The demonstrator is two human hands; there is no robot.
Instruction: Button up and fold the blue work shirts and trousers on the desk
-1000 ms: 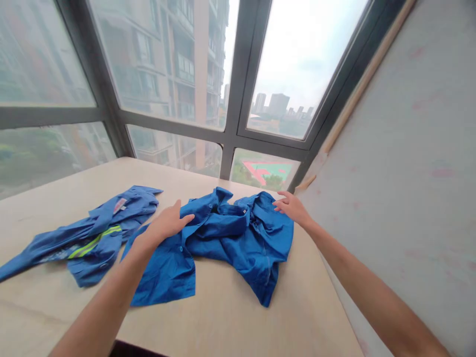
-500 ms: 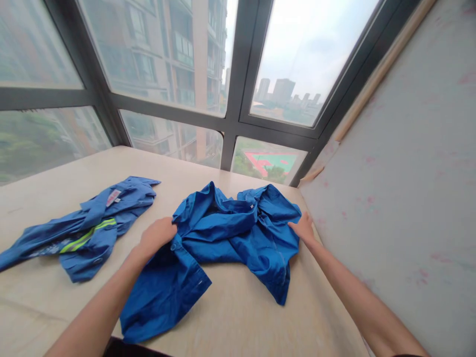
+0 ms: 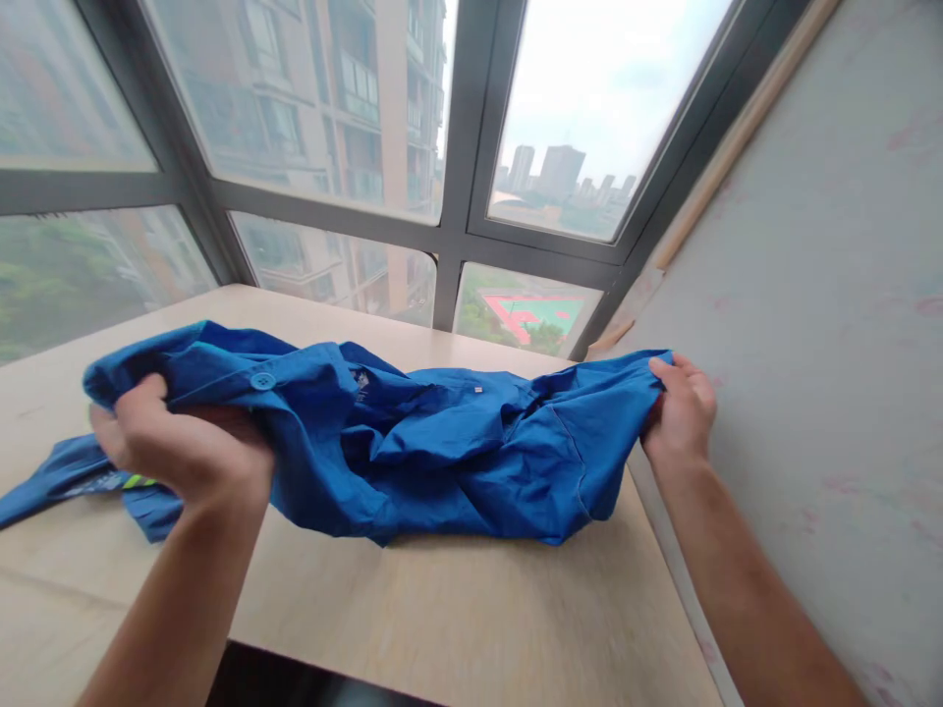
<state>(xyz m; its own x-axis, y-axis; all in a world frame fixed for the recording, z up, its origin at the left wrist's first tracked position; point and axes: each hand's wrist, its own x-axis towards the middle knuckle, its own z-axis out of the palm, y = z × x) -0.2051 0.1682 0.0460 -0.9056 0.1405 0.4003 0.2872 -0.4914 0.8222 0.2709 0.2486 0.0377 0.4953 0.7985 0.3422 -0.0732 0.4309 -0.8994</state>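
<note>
A blue work jacket [image 3: 457, 442] is stretched sideways between my two hands, its cloth bunched and creased in the middle. My left hand [image 3: 181, 432] grips its left end from below, fingers curled into the fabric beside a round blue button [image 3: 262, 381]. At the other end, my right hand [image 3: 682, 403] pinches a corner of the cloth, close to the wall. Both ends are lifted, while the middle sags low over the wooden surface. Behind my left hand lies a second blue garment [image 3: 66, 471] with a yellow-green stripe, mostly covered from view.
The light wooden tabletop [image 3: 471, 628] reaches back to grey-framed windows [image 3: 453, 196]. A pale patterned wall [image 3: 825, 344] borders the right side. Below the front edge is a dark gap [image 3: 295, 682].
Both hands have risen and spread apart, pulling the jacket wide and lifting its ends. The left part of the jacket now covers much of the striped garment.
</note>
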